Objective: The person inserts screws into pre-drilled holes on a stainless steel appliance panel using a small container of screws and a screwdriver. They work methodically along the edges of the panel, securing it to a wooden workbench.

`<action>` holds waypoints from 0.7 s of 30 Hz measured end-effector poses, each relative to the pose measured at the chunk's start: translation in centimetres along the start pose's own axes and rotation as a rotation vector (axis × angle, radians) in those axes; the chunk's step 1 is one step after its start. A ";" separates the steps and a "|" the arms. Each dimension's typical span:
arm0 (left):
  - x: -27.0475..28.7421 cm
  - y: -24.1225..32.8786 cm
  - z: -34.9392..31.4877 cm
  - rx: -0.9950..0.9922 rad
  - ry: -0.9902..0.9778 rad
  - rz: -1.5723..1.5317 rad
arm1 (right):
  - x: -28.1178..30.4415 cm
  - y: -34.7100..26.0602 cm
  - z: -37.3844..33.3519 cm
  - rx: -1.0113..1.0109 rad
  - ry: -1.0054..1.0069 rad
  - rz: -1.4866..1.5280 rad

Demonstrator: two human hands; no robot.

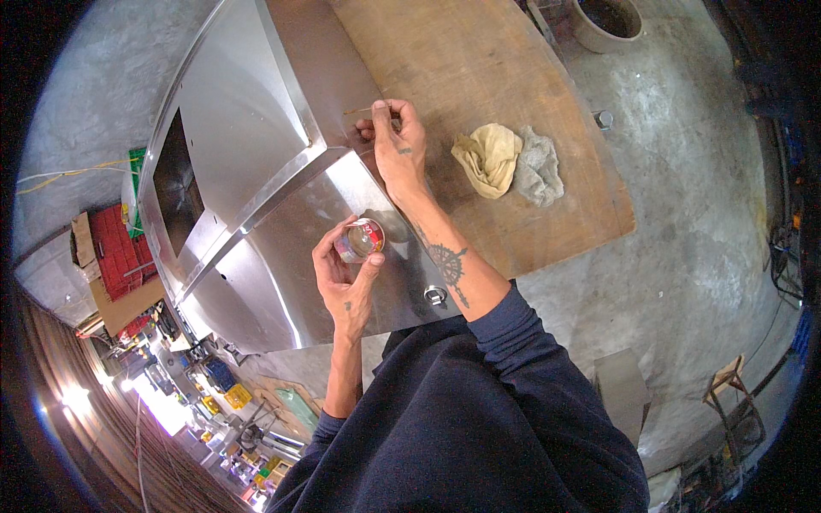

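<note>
A small round cup [359, 241] with red and white markings is held in my left hand [340, 282], its mouth turned up toward me. Fingers and thumb wrap round its sides; what is inside is hard to make out. My right hand [399, 145] pinches a thin brownish stick [357, 111] that points to the left, over the edge of a folded stainless steel panel [299, 256]. Whether its tip touches the metal I cannot tell. A round metal fitting [435, 295] sits at the panel's near right corner.
A brown wooden board [590, 205] lies under the steel, bearing a crumpled yellow cloth [487, 161] and a grey cloth [539, 167]. A bucket [605, 26] and a small metal cylinder [603, 120] are at the far right. Red boxes [124, 252] stand on the left.
</note>
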State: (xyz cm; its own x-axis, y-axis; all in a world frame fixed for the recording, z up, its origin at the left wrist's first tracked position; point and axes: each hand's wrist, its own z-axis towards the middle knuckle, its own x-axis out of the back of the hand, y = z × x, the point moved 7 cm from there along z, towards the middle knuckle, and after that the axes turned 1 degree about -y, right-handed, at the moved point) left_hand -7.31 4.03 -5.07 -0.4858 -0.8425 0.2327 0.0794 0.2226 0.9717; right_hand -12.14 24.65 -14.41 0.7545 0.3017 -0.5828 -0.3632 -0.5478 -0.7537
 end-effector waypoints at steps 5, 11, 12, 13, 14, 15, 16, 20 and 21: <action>0.1 -0.1 0.0 0.018 0.004 0.012 | 0.0 -0.1 0.1 0.015 -0.002 -0.015; 0.1 -0.1 0.0 -0.002 -0.002 0.006 | -0.1 -0.4 -0.1 -0.016 0.012 0.060; 0.1 -0.1 0.0 -0.010 -0.003 0.006 | -0.1 -0.3 -0.1 -0.001 0.006 0.049; 0.2 -0.2 -0.1 -0.017 -0.004 0.006 | -0.1 -0.2 0.0 0.014 0.000 0.038; 0.1 -0.2 -0.1 -0.024 -0.005 0.006 | -0.1 -0.1 0.1 0.029 -0.005 0.026; 0.1 -0.2 -0.1 -0.022 -0.006 0.004 | -0.1 -0.2 0.0 0.019 0.001 0.032; 0.1 -0.1 -0.1 -0.019 -0.006 0.001 | -0.1 -0.2 -0.1 0.010 0.008 0.037; 0.2 -0.1 -0.1 -0.018 -0.009 0.011 | 0.0 -0.1 0.1 0.007 0.007 0.028; 0.2 -0.2 -0.1 -0.009 -0.006 0.006 | -0.1 -0.2 0.1 0.014 0.002 0.019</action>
State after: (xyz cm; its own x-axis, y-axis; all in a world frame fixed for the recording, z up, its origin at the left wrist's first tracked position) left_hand -7.35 3.79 -5.17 -0.4904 -0.8382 0.2385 0.0898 0.2236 0.9705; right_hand -12.18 24.84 -14.28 0.7487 0.2899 -0.5962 -0.3849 -0.5422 -0.7469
